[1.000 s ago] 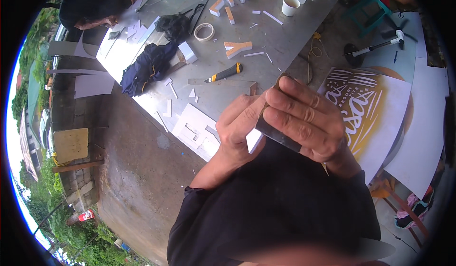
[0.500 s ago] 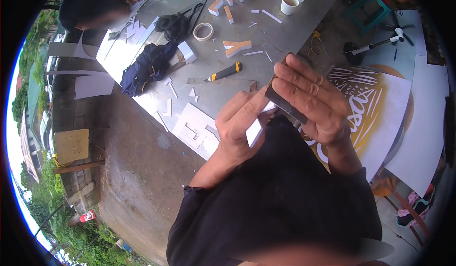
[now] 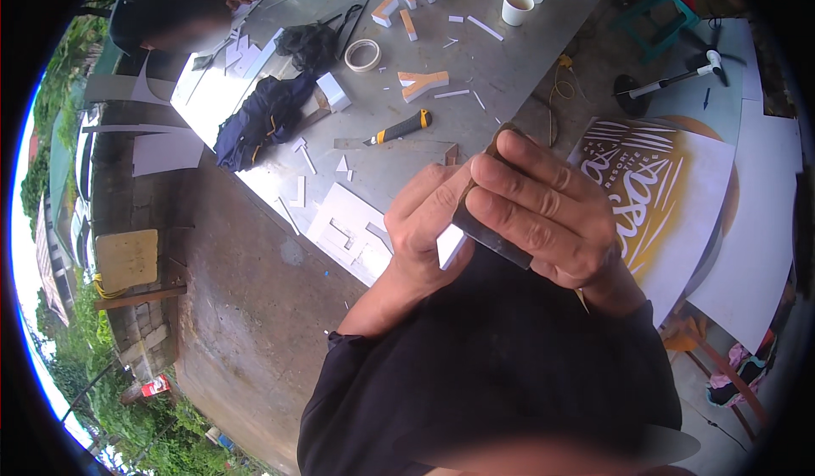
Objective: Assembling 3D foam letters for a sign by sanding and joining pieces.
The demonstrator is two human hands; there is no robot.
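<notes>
My left hand [image 3: 422,221] is closed round a small white foam piece [image 3: 450,245], whose lower end shows below the fingers. Over its top lies a dark, brown-edged strip of sandpaper [image 3: 499,240], pressed there by the lined-up fingers of my right hand [image 3: 552,208]. Most of the foam piece is hidden under the sandpaper and fingers. Past my left hand, a white foam board [image 3: 340,251] with letter-shaped cut-outs lies at the table's edge. A black and yellow utility knife [image 3: 399,128] rests beyond, beside a thin steel ruler [image 3: 352,144].
Foam letters with brown faces, one Y-shaped [image 3: 423,85], lie on the metal table [image 3: 475,64]. A tape roll [image 3: 363,55], a white cup [image 3: 516,7] and dark cloth [image 3: 267,119] stand about. Another person [image 3: 170,9] works at the far left. A printed sheet [image 3: 662,196] lies right.
My right hand and the sandpaper have moved down and left over the foam piece, covering more of it. The left hand has stayed about where it was.
</notes>
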